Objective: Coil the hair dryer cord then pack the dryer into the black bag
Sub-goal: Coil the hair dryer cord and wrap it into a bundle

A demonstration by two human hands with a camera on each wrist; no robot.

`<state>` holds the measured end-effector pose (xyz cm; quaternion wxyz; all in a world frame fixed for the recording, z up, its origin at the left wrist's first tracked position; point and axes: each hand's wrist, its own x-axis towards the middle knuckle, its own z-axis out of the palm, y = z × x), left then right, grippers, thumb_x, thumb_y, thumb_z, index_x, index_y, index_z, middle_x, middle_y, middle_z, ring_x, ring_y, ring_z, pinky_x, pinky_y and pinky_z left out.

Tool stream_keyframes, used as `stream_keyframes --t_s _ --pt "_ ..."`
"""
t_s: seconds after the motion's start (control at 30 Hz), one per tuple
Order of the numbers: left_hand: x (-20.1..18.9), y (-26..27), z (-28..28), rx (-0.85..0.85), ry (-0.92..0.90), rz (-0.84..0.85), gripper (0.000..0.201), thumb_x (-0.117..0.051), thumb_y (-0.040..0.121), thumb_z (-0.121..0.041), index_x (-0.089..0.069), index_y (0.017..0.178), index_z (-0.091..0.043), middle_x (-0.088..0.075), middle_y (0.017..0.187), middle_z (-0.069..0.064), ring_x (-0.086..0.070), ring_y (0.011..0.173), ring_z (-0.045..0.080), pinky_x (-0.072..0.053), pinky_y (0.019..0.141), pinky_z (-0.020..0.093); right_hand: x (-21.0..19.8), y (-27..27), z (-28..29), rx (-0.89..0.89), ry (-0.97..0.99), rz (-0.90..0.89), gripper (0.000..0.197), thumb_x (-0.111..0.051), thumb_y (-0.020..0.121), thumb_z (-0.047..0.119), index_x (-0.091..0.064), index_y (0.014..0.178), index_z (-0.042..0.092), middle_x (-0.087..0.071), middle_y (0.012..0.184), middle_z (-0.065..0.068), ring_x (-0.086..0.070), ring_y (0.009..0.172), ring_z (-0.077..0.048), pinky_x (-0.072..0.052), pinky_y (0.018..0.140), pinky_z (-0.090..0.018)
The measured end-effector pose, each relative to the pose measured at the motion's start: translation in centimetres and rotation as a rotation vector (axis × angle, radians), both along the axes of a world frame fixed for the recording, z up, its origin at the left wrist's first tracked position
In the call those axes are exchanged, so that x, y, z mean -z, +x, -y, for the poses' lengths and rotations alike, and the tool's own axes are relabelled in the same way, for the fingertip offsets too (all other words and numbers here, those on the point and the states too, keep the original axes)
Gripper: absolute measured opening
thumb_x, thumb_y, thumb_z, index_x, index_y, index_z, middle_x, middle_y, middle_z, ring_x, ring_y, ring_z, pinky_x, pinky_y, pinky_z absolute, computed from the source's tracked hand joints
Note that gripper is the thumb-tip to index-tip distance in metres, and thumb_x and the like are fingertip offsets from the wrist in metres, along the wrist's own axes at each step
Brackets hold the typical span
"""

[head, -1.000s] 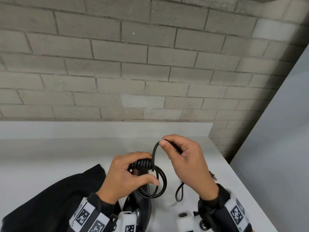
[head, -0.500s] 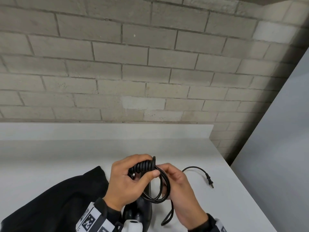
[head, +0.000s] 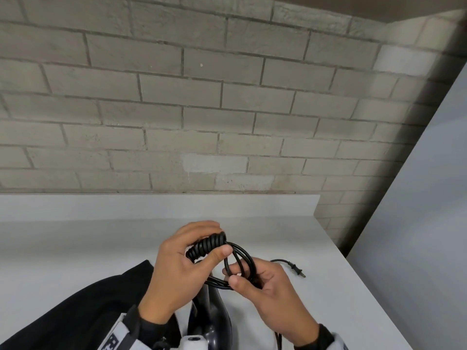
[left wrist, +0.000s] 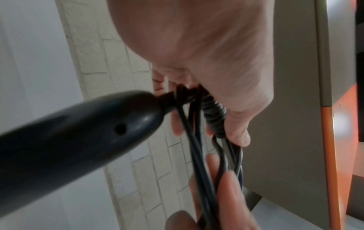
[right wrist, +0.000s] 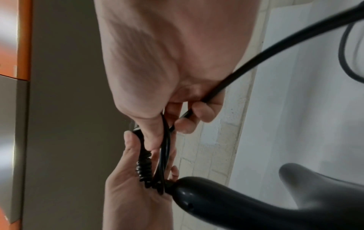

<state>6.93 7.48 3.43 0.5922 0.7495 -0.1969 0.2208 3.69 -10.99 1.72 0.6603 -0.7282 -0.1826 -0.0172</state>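
Observation:
My left hand [head: 192, 251] grips the ribbed strain relief [head: 206, 245] of the black cord at the end of the hair dryer's handle [left wrist: 78, 132]. Loops of cord [head: 242, 263] hang from that grip, and my right hand [head: 252, 276] pinches them between thumb and fingers. The dark hair dryer body [head: 212, 322] hangs below both hands [right wrist: 256, 200]. The loose cord end with its plug [head: 294, 266] lies on the white counter to the right. The black bag [head: 75, 311] lies on the counter at the lower left.
The white counter [head: 101, 248] runs to a low backsplash under a grey brick wall [head: 202, 109]. The counter's right edge [head: 366, 286] drops off beside a pale panel. A spare loop of cord [right wrist: 348, 54] trails past my right wrist.
My right hand came down from above the left hand and laid another loop onto the bundle; it now pinches the loops. The plug end swung out onto the counter at right.

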Motion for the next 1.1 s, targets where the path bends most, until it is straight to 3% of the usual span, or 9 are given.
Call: stream_keyframes --t_s 0.13,0.23,0.47,0.6,0.7,0.83,0.97,1.03,1.1 --pt "-1.0 -0.1 -0.2 0.086 0.056 -0.045 0.043 -0.072 0.080 -0.049 -0.064 0.119 -0.033 -0.068 0.116 -0.016 -0.062 0.108 0.009 -0.045 0.090 0.013 -0.5 0.6 0.6 -0.055 -0.065 0.046 0.005 -0.069 0.086 0.028 -0.071 0.090 0.028 -0.072 0.091 0.003 -0.064 0.086 -0.015 -0.052 0.083 -0.039" --pt "-1.2 -0.3 0.2 0.162 0.020 -0.098 0.019 -0.072 0.088 -0.035 -0.071 0.104 -0.026 -0.073 0.101 -0.010 -0.067 0.100 0.009 -0.050 0.085 0.015 -0.7 0.9 0.9 -0.104 -0.065 0.052 0.002 -0.068 0.089 0.024 -0.068 0.089 0.026 -0.068 0.089 0.004 -0.061 0.086 -0.013 -0.048 0.082 -0.029" --pt "-0.9 -0.6 1.6 0.083 -0.089 -0.089 0.013 -0.069 0.087 -0.034 -0.070 0.096 -0.025 -0.071 0.082 -0.010 -0.066 0.075 0.005 -0.048 0.070 0.010 -0.6 0.8 1.0 -0.042 -0.095 0.097 0.007 -0.067 0.089 0.027 -0.067 0.095 0.025 -0.068 0.091 0.005 -0.062 0.088 -0.011 -0.048 0.083 -0.026" --pt "-0.7 -0.8 2.3 0.041 -0.188 -0.087 0.016 -0.071 0.087 -0.045 -0.070 0.094 -0.031 -0.071 0.076 -0.005 -0.058 0.056 0.001 -0.046 0.059 0.012 -0.1 0.4 0.5 0.198 -0.130 0.177 0.044 -0.075 0.083 0.025 -0.050 0.113 0.045 -0.066 0.105 0.010 -0.065 0.096 -0.013 -0.051 0.088 -0.029" --pt "-0.7 -1.1 2.7 -0.021 -0.196 -0.058 0.014 -0.066 0.083 -0.032 -0.070 0.095 -0.025 -0.072 0.079 -0.008 -0.067 0.073 0.005 -0.046 0.068 0.007 0.4 0.2 0.0 0.401 -0.413 0.531 0.032 -0.067 0.088 0.033 -0.049 0.114 0.039 -0.054 0.118 0.018 -0.063 0.095 -0.007 -0.053 0.080 -0.028" --pt "-0.5 -1.4 3.2 -0.064 -0.182 -0.032 0.013 -0.067 0.083 -0.027 -0.070 0.096 -0.024 -0.071 0.083 -0.013 -0.067 0.079 0.007 -0.046 0.068 0.006 0.5 0.0 -0.8 0.570 -0.797 0.709 0.017 -0.051 0.096 0.037 -0.064 0.103 0.029 -0.058 0.123 -0.005 -0.058 0.089 -0.018 -0.048 0.073 -0.032" --pt "-0.2 -1.1 2.9 -0.110 -0.124 0.074 0.011 -0.072 0.089 -0.036 -0.065 0.097 -0.031 -0.069 0.089 -0.013 -0.065 0.078 0.007 -0.046 0.066 0.005 -0.7 -1.4 -1.8 0.537 -0.788 0.540 0.017 -0.049 0.093 0.040 -0.065 0.092 0.033 -0.053 0.119 0.004 -0.046 0.084 -0.008 -0.040 0.068 -0.020" --pt "0.0 -0.8 2.5 -0.120 -0.071 0.132 0.013 -0.065 0.086 -0.043 -0.063 0.097 -0.036 -0.068 0.090 -0.012 -0.065 0.075 0.008 -0.047 0.064 0.006 -1.6 -1.9 -1.9 0.428 -0.575 0.267 0.014 -0.052 0.094 0.040 -0.063 0.087 0.036 -0.049 0.110 0.017 -0.048 0.070 -0.001 -0.039 0.063 -0.013" --pt "0.2 -0.7 2.3 -0.116 -0.037 0.168 0.015 -0.062 0.084 -0.042 -0.064 0.097 -0.036 -0.068 0.089 -0.012 -0.065 0.073 0.010 -0.048 0.061 0.009 -3.1 -2.3 -1.7 0.286 -0.318 -0.047 0.016 -0.060 0.093 0.031 -0.068 0.080 0.032 -0.055 0.088 0.014 -0.049 0.056 -0.002 -0.038 0.061 -0.015"
